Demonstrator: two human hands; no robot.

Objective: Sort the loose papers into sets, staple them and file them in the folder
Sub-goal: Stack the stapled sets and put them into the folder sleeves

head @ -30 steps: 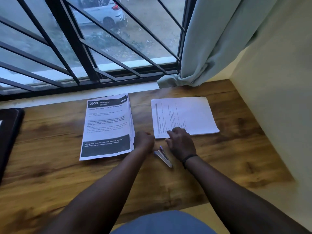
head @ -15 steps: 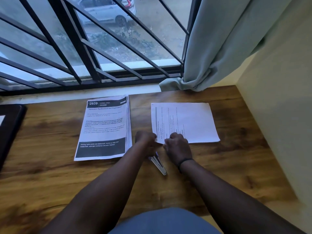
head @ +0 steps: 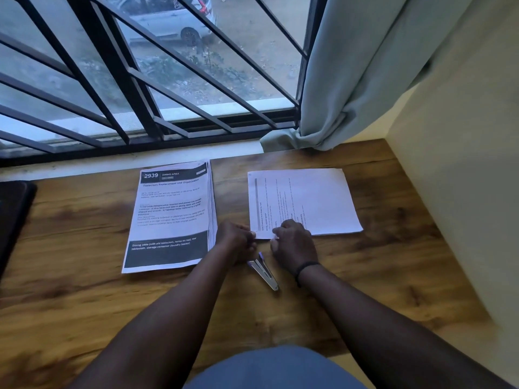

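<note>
While both my hands work at the near left corner of the right paper set [head: 304, 202], I read my left hand [head: 236, 241] as pinching that corner's edge with curled fingers, and my right hand [head: 292, 242] resting on the sheet just beside it, fingertips curled at the corner; whether it truly pinches the paper I cannot tell. This set lies on the bench [head: 379, 276] right of centre, its long axis running left to right, with the print lines turned sideways to me. Paper like this should be light and limp, sheets sliding over one another, so I'd hold it at the corner and keep the edges squared. A thicker printed stack [head: 171, 214] lies apart to the left, long axis pointing away from me, heading toward the window. Between my wrists the stapler [head: 265, 272] lies slanted, its near end toward my right.
</note>
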